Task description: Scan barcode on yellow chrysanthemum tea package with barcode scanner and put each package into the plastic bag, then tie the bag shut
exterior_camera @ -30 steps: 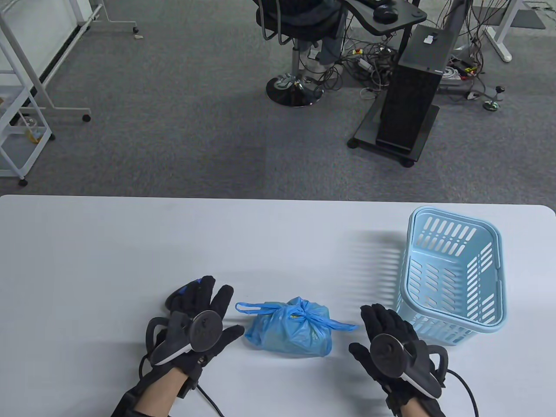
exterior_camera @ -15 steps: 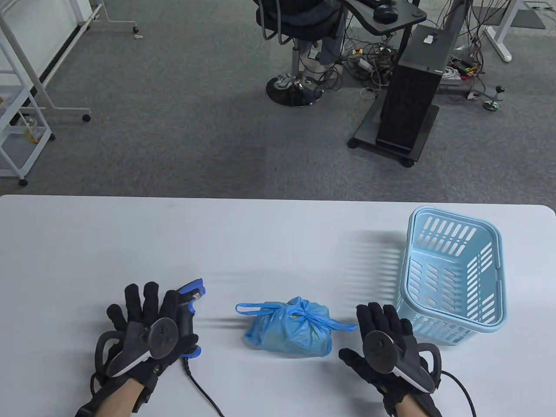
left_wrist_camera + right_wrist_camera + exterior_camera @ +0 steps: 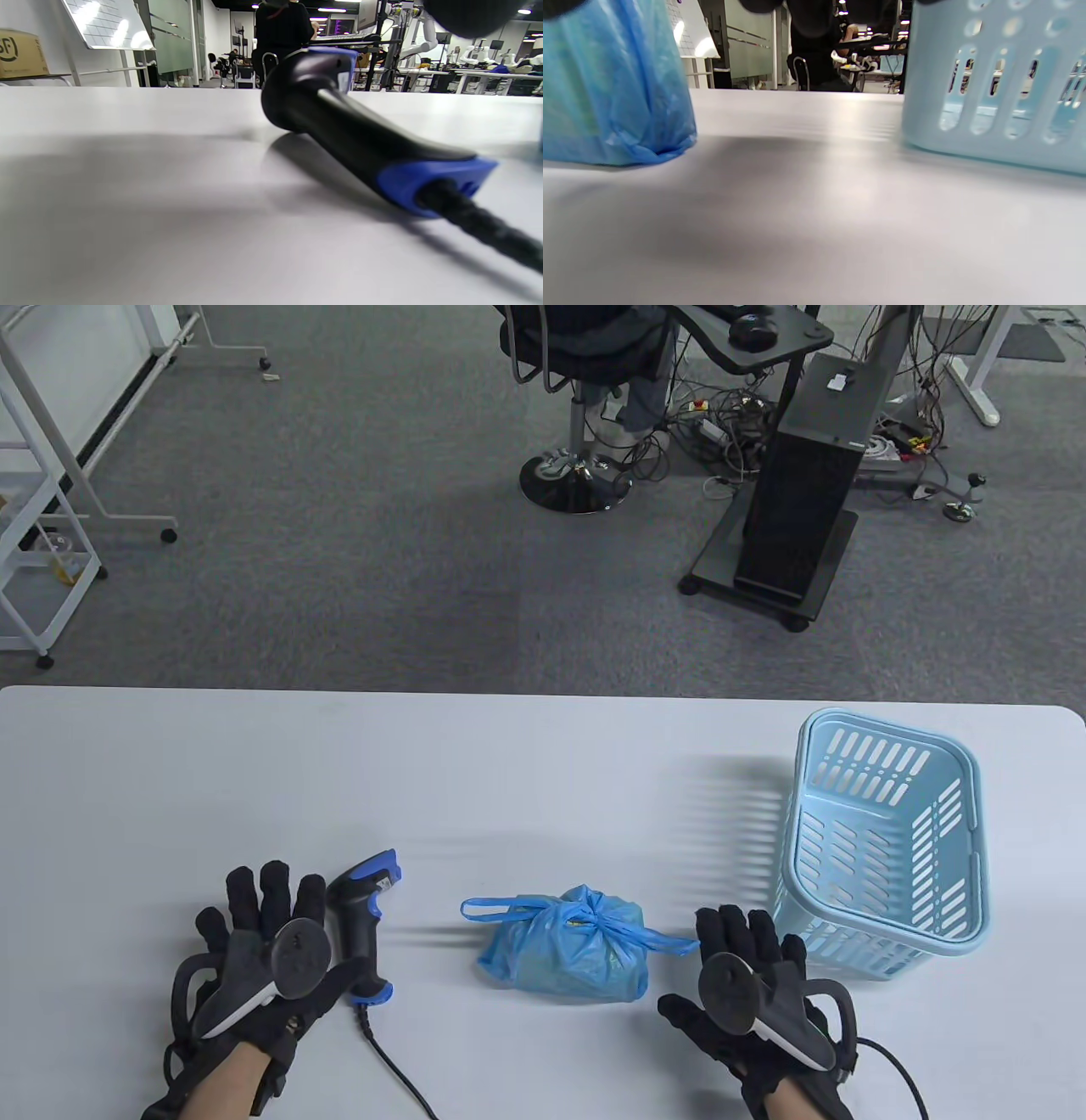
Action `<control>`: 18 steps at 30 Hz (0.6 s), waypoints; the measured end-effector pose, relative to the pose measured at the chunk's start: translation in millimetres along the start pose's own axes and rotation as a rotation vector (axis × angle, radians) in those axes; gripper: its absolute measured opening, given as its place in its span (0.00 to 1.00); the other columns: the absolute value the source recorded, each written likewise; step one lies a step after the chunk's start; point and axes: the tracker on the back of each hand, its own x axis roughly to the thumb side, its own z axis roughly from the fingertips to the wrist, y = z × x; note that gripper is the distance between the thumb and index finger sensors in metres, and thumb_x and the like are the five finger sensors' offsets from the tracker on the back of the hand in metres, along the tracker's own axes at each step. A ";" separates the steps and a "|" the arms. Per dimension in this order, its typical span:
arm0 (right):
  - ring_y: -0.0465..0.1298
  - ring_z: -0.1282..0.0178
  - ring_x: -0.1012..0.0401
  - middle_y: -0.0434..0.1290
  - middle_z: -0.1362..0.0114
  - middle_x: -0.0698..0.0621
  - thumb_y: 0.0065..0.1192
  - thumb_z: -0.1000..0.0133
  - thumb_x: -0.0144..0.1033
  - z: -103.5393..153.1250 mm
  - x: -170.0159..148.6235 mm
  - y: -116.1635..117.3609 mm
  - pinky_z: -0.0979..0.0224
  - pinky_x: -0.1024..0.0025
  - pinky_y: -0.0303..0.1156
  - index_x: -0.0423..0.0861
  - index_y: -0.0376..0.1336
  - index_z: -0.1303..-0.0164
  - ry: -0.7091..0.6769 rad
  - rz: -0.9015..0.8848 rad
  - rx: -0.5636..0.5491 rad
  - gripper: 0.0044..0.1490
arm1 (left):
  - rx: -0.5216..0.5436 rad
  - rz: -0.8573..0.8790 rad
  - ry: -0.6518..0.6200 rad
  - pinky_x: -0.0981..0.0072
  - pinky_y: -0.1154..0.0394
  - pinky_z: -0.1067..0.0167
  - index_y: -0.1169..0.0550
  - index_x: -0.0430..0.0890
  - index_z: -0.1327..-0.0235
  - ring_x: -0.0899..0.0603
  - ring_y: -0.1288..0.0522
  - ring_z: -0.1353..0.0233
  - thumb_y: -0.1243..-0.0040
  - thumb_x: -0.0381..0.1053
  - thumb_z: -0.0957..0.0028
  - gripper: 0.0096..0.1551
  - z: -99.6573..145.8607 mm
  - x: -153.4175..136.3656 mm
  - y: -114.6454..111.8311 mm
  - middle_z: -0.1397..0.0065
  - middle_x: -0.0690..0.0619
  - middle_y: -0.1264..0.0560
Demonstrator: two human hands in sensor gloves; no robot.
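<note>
Both our hands — left hand (image 3: pixel 254 950), right hand (image 3: pixel 747 976) — rest flat on the smooth bench (image 3: pixel 543 780), fingers spread, holding nothing. Between them sits the crinkly knotted plastic bag (image 3: pixel 564 946); the pistol-shaped barcode scanner (image 3: pixel 361 920) lies beside our left, the slotted basket (image 3: pixel 887 844) beside our right.

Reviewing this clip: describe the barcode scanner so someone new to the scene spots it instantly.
On the white table, look near the front edge, left of the knotted blue plastic bag. The barcode scanner lies beside the left hand. It is the only black, pistol-shaped tool with blue trim and a trailing black cable.
</note>
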 end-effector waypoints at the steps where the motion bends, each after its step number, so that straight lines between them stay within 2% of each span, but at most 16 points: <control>1: 0.44 0.15 0.41 0.44 0.14 0.42 0.48 0.61 0.76 0.3 -0.3 0.0 0.23 0.29 0.42 0.47 0.38 0.16 0.000 0.000 0.000 0.69 | 0.002 -0.003 -0.004 0.15 0.63 0.36 0.52 0.47 0.12 0.21 0.70 0.19 0.53 0.83 0.55 0.66 0.3 1.3 0.8 0.14 0.33 0.65; 5: 0.43 0.14 0.41 0.43 0.14 0.43 0.47 0.61 0.77 1.3 0.7 0.2 0.24 0.27 0.40 0.49 0.37 0.16 -0.002 -0.003 0.007 0.69 | -0.009 -0.038 -0.020 0.10 0.57 0.38 0.56 0.58 0.13 0.19 0.68 0.19 0.53 0.85 0.56 0.62 0.7 7.5 4.6 0.13 0.35 0.65; 10: 0.42 0.14 0.41 0.42 0.14 0.43 0.47 0.61 0.77 -0.1 1.7 -0.1 0.24 0.26 0.40 0.50 0.36 0.16 0.002 -0.011 0.015 0.69 | 0.001 -0.047 -0.039 0.10 0.52 0.38 0.57 0.62 0.15 0.16 0.62 0.19 0.53 0.86 0.56 0.61 0.9 12.2 4.9 0.13 0.36 0.64; 12: 0.42 0.14 0.41 0.41 0.14 0.43 0.47 0.61 0.77 -0.3 0.9 -1.0 0.24 0.26 0.39 0.50 0.36 0.16 0.008 -0.008 0.020 0.69 | 0.010 -0.049 -0.044 0.10 0.56 0.39 0.58 0.62 0.15 0.16 0.65 0.19 0.53 0.87 0.57 0.62 0.7 12.8 5.1 0.13 0.36 0.64; 13: 0.42 0.14 0.41 0.41 0.14 0.43 0.47 0.61 0.77 -0.3 0.3 -1.3 0.24 0.26 0.39 0.49 0.36 0.16 0.009 -0.010 0.020 0.69 | 0.025 -0.050 -0.050 0.12 0.66 0.41 0.58 0.60 0.14 0.18 0.73 0.21 0.53 0.86 0.56 0.63 0.8 13.7 4.6 0.14 0.33 0.65; 14: 0.42 0.14 0.41 0.41 0.14 0.43 0.47 0.61 0.77 -0.4 -0.5 -1.6 0.24 0.26 0.39 0.49 0.36 0.16 0.011 -0.015 0.020 0.69 | 0.072 -0.095 -0.055 0.15 0.71 0.42 0.57 0.58 0.13 0.20 0.76 0.23 0.53 0.86 0.57 0.64 1.6 16.0 5.1 0.14 0.30 0.64; 18: 0.41 0.14 0.40 0.40 0.14 0.42 0.47 0.61 0.77 -0.1 -0.2 -1.5 0.24 0.26 0.39 0.48 0.35 0.16 0.013 -0.020 0.030 0.70 | 0.046 -0.091 -0.077 0.14 0.69 0.42 0.57 0.55 0.12 0.20 0.76 0.24 0.55 0.87 0.56 0.65 0.9 19.6 3.6 0.16 0.28 0.66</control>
